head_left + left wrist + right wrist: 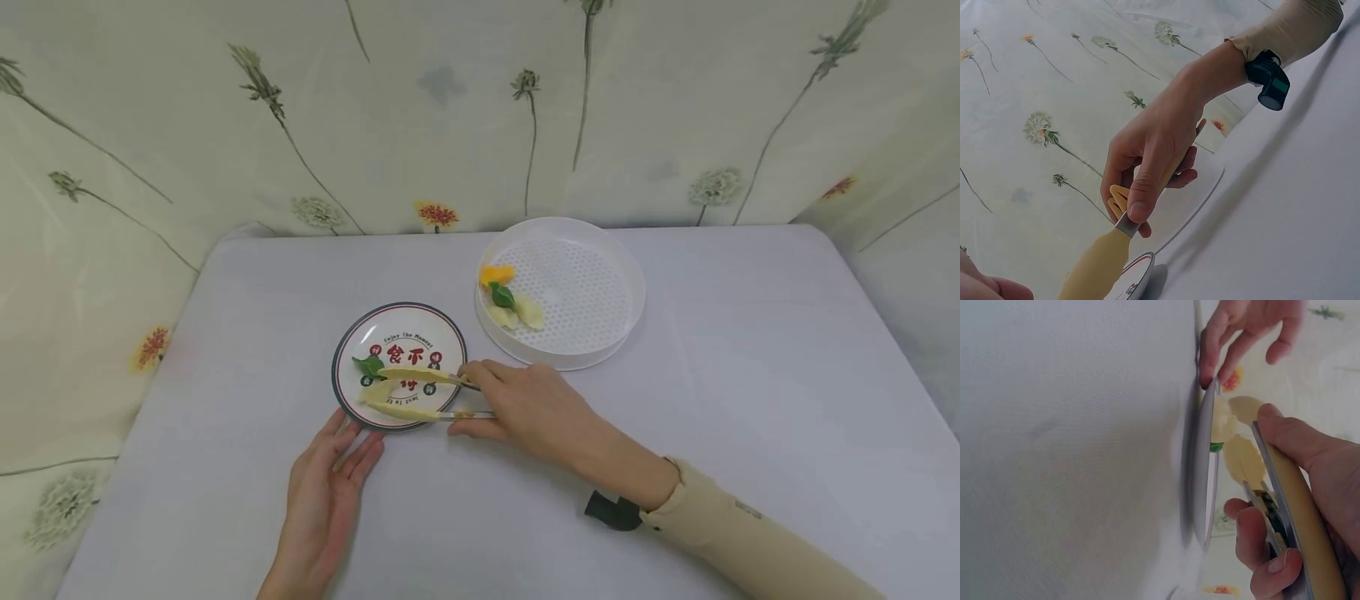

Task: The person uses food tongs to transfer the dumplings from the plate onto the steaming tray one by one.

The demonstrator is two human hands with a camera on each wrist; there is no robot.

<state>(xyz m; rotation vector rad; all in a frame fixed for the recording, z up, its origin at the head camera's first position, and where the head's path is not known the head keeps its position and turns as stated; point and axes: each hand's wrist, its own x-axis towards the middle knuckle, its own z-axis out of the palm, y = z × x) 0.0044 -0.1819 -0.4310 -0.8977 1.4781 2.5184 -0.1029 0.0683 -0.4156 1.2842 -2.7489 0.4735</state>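
Note:
A round white plate (356,337) with a dark rim and red lettering lies on the table. On its left side are a green leaf-like piece (367,365) and a pale yellow piece (378,392). My right hand (528,408) grips metal tongs (408,412) with pale yellow tips. The tips are spread over the plate, one on either side of the pale piece; whether they touch it I cannot tell. My left hand (326,492) touches the plate's near rim with its fingertips, thumb apart, as the right wrist view also shows of this hand (1254,328).
Behind the plate, to the right, stands a white round tray (581,292) with a perforated bottom. At its left side lie an orange piece (497,276), a green piece (502,295) and pale yellow pieces (529,312). A flower-print cloth (480,117) hangs behind the table.

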